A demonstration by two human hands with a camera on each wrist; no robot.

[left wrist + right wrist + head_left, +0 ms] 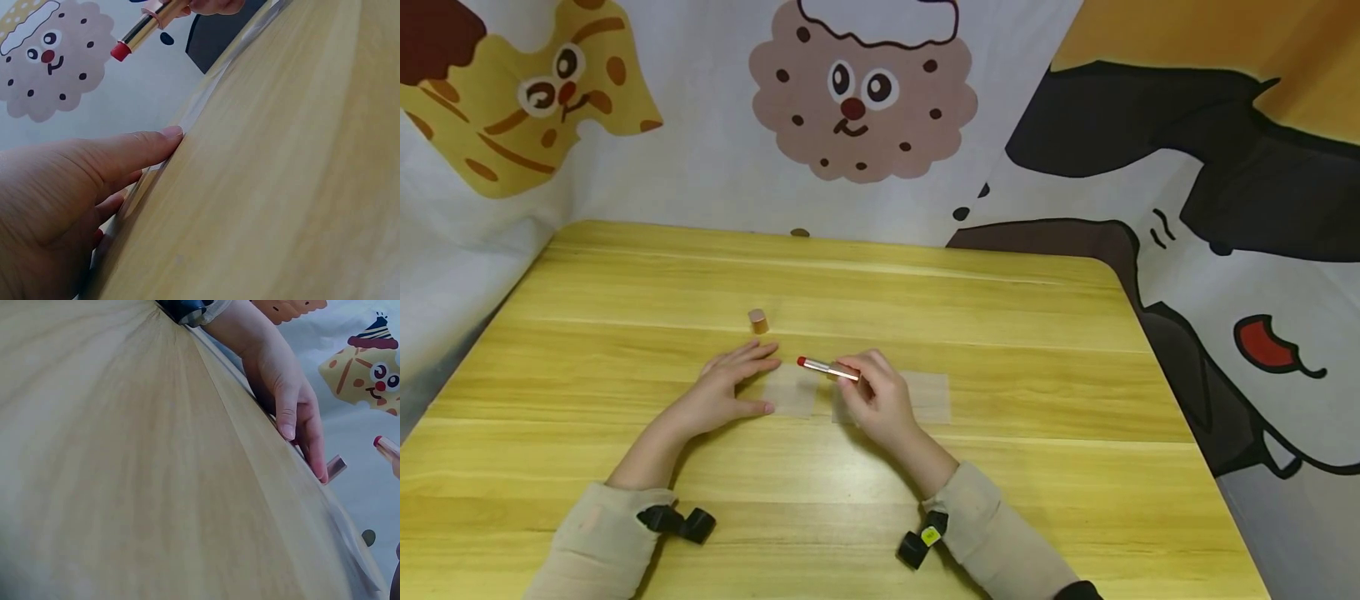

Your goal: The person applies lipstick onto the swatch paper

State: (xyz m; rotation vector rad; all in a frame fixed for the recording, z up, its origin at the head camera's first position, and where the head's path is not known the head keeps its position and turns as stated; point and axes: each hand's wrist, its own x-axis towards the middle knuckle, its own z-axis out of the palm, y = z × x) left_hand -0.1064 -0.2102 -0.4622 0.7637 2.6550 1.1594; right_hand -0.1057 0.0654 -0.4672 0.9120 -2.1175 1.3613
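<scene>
Nearest to my head camera lie the two beige sleeves, the left sleeve (598,542) and the right sleeve (1000,533), each with a small black device strapped at the cuff. From my distant seat I see both forearms slanting inward over the wooden table (850,517).

The right hand (876,392) is raised over the tabletop, and I read its grip as a pinch: thumb and fingers are closed on a lipstick (831,368). The lipstick's slim metallic body juts from that grip toward the other hand, red tip leading, and my left wrist view shows the tip held clear of the table.

The left hand (730,387) reaches forward, palm side down, its fingers extended and the thumb spread well apart from them. I see nothing in its hold; its thumb tip touches the near edge of one thin, see-through sheet (793,392), which lies between the two hands. A second sheet (929,398) lies beneath the pinching hand and shows out to its right.

Just beyond the left fingertips, and to the far left of the pinch, I find a copper-coloured cap (758,322). Well past both hands hangs a cartoon-printed cloth (700,192).
</scene>
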